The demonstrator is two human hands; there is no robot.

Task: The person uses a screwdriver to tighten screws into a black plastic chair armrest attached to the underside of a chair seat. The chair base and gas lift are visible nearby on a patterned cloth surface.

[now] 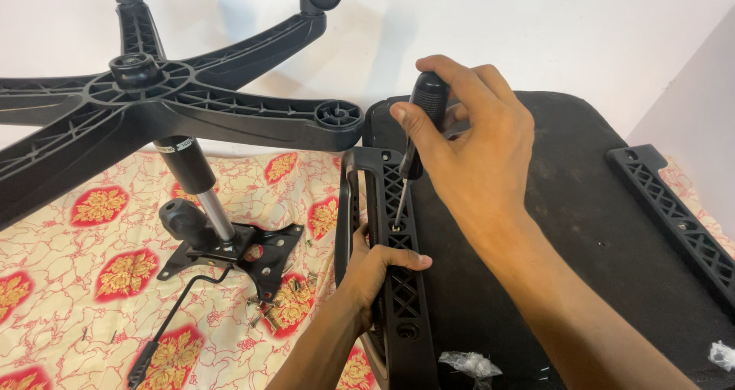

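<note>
My right hand (478, 141) has its grip clenched round the black handle of a screwdriver (413, 141), whose tip stands in a hole of the black armrest bracket (398, 244). My left hand (375, 271) grasps that bracket's edge. A clear crumpled plastic bag (468, 363) (small) lies just below-right of the bracket, on the black seat underside (566, 206).
</note>
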